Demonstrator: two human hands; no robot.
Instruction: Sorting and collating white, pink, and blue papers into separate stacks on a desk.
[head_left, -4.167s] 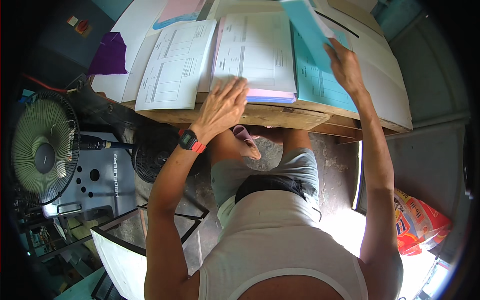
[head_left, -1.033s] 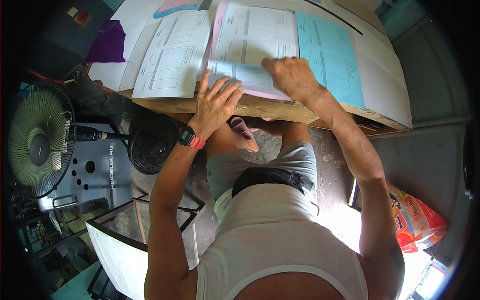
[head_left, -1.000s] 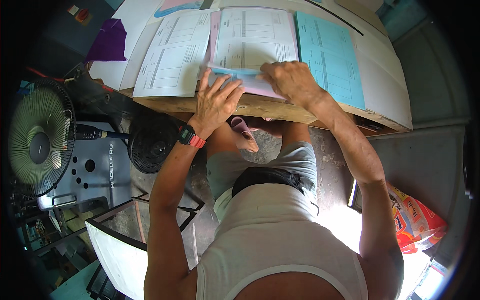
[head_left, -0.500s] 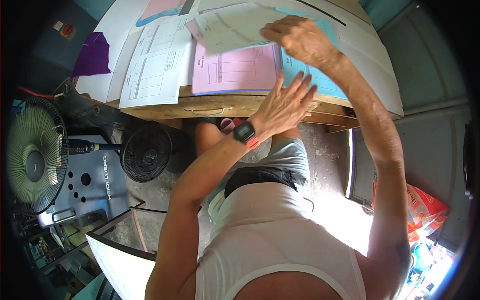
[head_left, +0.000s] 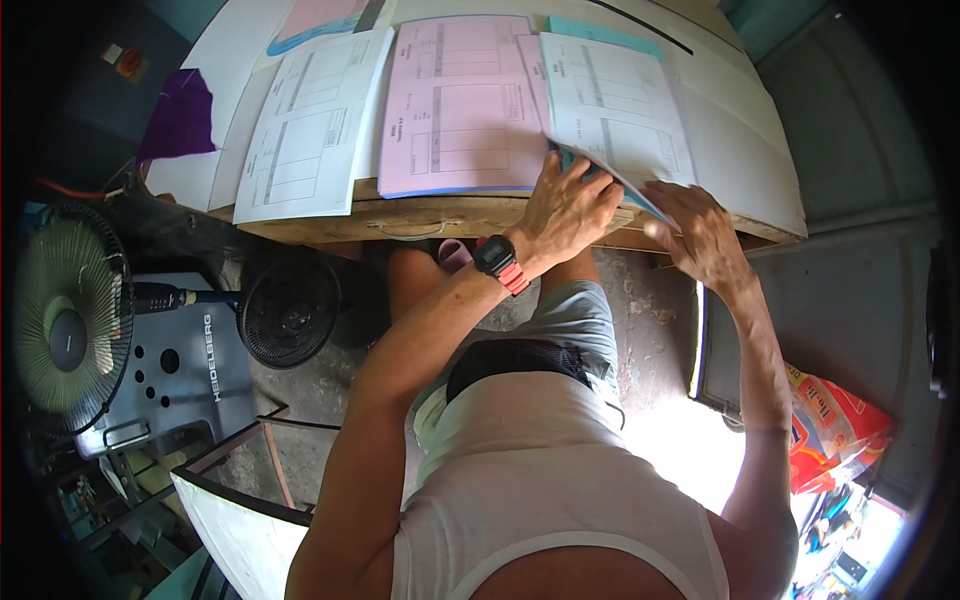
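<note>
My left hand [head_left: 568, 212] has bent, slightly parted fingers at the lower left corner of the right-hand paper pile, touching it. My right hand [head_left: 708, 242] grips the lower edge of white printed sheets [head_left: 615, 100], which are lifted at that edge and lie over teal sheets [head_left: 605, 35]. A sliver of pink paper shows at their left side. Next to these, in the middle, lies a pink printed stack [head_left: 455, 120] with a blue sheet edge beneath. A white printed stack [head_left: 305, 115] lies at the left. All rest on a worn table [head_left: 745, 140] with a wooden front.
A purple cloth [head_left: 178, 115] hangs at the table's left corner. Below it stand a fan [head_left: 70, 330], a black fan head [head_left: 290, 310] and a grey metal panel [head_left: 180, 360]. A framed piece [head_left: 230, 520] is low left. A red plastic bag [head_left: 835, 425] lies at the right.
The white and pink sheets my right hand lifted from the middle stack now lie on the right over the teal ones, exposing pink paper. My left hand has moved rightward to that pile.
</note>
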